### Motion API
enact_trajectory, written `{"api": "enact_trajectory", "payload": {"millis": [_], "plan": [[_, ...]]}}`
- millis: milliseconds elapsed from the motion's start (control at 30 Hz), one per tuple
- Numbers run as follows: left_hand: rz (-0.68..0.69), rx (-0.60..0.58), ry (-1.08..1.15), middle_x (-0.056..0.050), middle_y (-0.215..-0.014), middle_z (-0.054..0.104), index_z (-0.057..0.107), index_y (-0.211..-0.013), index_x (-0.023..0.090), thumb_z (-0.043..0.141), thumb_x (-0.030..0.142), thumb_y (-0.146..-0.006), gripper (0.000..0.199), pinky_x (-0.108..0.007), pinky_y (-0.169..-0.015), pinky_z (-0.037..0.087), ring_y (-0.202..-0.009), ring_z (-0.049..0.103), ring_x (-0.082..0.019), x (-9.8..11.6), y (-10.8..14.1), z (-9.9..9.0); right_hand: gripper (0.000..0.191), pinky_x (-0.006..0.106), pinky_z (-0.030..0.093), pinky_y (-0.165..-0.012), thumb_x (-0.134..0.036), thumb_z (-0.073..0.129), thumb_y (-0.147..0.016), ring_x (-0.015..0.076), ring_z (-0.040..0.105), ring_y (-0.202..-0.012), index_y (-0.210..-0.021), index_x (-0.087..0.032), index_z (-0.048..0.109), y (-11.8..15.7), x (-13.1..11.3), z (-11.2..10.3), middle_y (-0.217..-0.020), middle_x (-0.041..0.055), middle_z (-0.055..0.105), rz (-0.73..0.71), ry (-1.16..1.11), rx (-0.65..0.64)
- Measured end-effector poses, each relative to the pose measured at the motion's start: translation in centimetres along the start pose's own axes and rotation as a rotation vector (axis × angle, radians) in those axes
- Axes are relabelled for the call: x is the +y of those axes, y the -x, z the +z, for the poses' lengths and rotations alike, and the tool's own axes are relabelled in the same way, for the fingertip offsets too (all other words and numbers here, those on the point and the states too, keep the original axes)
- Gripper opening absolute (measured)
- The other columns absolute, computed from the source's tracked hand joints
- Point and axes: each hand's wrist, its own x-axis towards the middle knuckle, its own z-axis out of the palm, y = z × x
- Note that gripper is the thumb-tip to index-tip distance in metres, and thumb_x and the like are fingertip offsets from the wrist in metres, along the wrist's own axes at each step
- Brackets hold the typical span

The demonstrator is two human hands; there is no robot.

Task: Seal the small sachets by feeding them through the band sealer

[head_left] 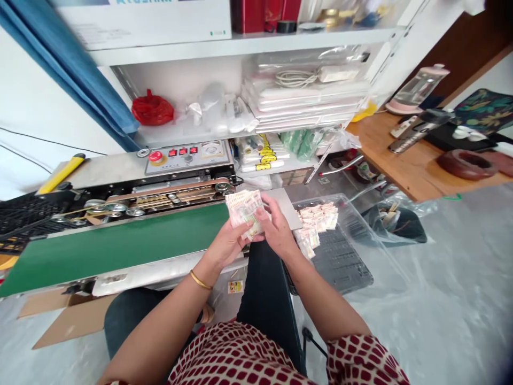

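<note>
A fanned stack of small printed packets is held between my two hands, above the right end of a green conveyor belt. My left hand is closed round the lower left of the stack, with a gold bangle on the wrist. On its right side, my right hand grips the stack with the thumb across its face. To the right, more such packets lie in a loose pile on a black crate with clear plastic over it.
Behind the belt is a machine panel with red buttons. Shelves with bags stand behind. A wooden table with bottles is at right, a lined bin below it. Cardboard flaps lie lower left.
</note>
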Motion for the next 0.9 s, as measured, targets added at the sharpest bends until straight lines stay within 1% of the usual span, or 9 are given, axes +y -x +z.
{"api": "enact_trajectory", "payload": {"millis": [100,167,300,367,500,600,767,833,900], "plan": [[0.032,0.061,0.01,-0.005,-0.119,0.069,0.064,-0.121,0.022,0.078,0.025,-0.079,0.044,-0.024,-0.064,0.056,-0.093,0.067,-0.017,0.7,0.8,-1.5,0.045,0.05,0.03,-0.117,-0.045,0.063,-0.089,0.0272,0.039,-0.139,-0.13,-0.03,0.055,0.1,-0.7,0.9,-0.146,0.0075,0.045,-0.16,0.164,0.058],[0.05,0.074,0.021,-0.005,-0.119,0.069,0.065,-0.12,0.021,0.078,0.024,-0.079,0.043,-0.021,-0.063,0.053,-0.092,0.066,-0.016,1.1,1.3,-2.4,0.037,0.051,0.028,-0.118,-0.044,0.067,-0.086,0.0274,0.039,-0.138,-0.12,-0.03,0.06,0.2,-0.9,1.4,-0.145,0.0076,0.047,-0.148,0.205,0.012],[0.077,0.063,0.091,-0.007,-0.123,0.068,0.066,-0.121,0.021,0.074,0.025,-0.082,0.04,-0.023,-0.068,0.054,-0.096,0.066,-0.017,1.5,2.5,-3.6,0.023,0.048,0.036,-0.112,-0.046,0.067,-0.085,0.0259,0.05,-0.129,-0.093,-0.025,0.062,0.4,-0.6,2.4,-0.137,0.0057,0.055,0.006,0.074,-0.091],[0.086,0.083,0.116,-0.007,-0.121,0.069,0.066,-0.12,0.02,0.074,0.024,-0.082,0.039,-0.024,-0.07,0.056,-0.098,0.066,-0.017,1.5,2.8,-4.0,0.024,0.044,0.043,-0.106,-0.047,0.065,-0.087,0.0242,0.057,-0.119,-0.09,-0.024,0.061,0.6,-0.3,2.9,-0.13,0.0042,0.061,0.073,-0.032,-0.107],[0.119,0.154,0.122,-0.006,-0.115,0.072,0.067,-0.119,0.019,0.076,0.021,-0.08,0.04,-0.021,-0.068,0.056,-0.093,0.068,-0.015,1.4,2.9,-4.5,0.033,0.038,0.051,-0.095,-0.051,0.068,-0.084,0.0223,0.065,-0.103,-0.103,-0.025,0.063,0.9,-0.2,4.1,-0.109,0.0027,0.071,0.158,-0.209,-0.088],[0.123,0.171,0.125,-0.005,-0.114,0.072,0.066,-0.12,0.019,0.077,0.023,-0.079,0.042,-0.021,-0.066,0.058,-0.089,0.069,-0.015,1.3,3.0,-4.9,0.042,0.037,0.051,-0.095,-0.055,0.065,-0.085,0.023,0.064,-0.106,-0.115,-0.026,0.064,1.2,-0.3,4.7,-0.115,0.0021,0.07,0.202,-0.301,-0.122],[0.118,0.157,0.091,-0.007,-0.118,0.071,0.064,-0.122,0.019,0.076,0.029,-0.08,0.045,-0.027,-0.067,0.062,-0.095,0.071,-0.02,1.2,3.6,-5.3,0.034,0.038,0.051,-0.09,-0.056,0.062,-0.087,0.0258,0.065,-0.098,-0.096,-0.026,0.075,1.4,-0.4,4.7,-0.1,-0.0001,0.073,0.216,-0.095,-0.086],[0.133,0.141,0.07,-0.007,-0.119,0.071,0.064,-0.122,0.02,0.076,0.03,-0.08,0.045,-0.029,-0.068,0.063,-0.097,0.07,-0.022,1.1,3.8,-5.4,0.029,0.037,0.05,-0.092,-0.053,0.064,-0.085,0.0259,0.063,-0.103,-0.089,-0.026,0.075,1.3,-0.2,4.8,-0.105,0.0002,0.072,0.139,-0.006,-0.052],[0.147,0.149,0.047,-0.007,-0.117,0.071,0.063,-0.123,0.02,0.078,0.03,-0.078,0.047,-0.03,-0.066,0.062,-0.095,0.07,-0.022,0.9,3.9,-5.4,0.025,0.035,0.05,-0.09,-0.05,0.067,-0.084,0.0243,0.062,-0.106,-0.081,-0.026,0.071,1.2,-0.1,5.1,-0.113,0.0005,0.068,0.101,-0.045,-0.054]]}}
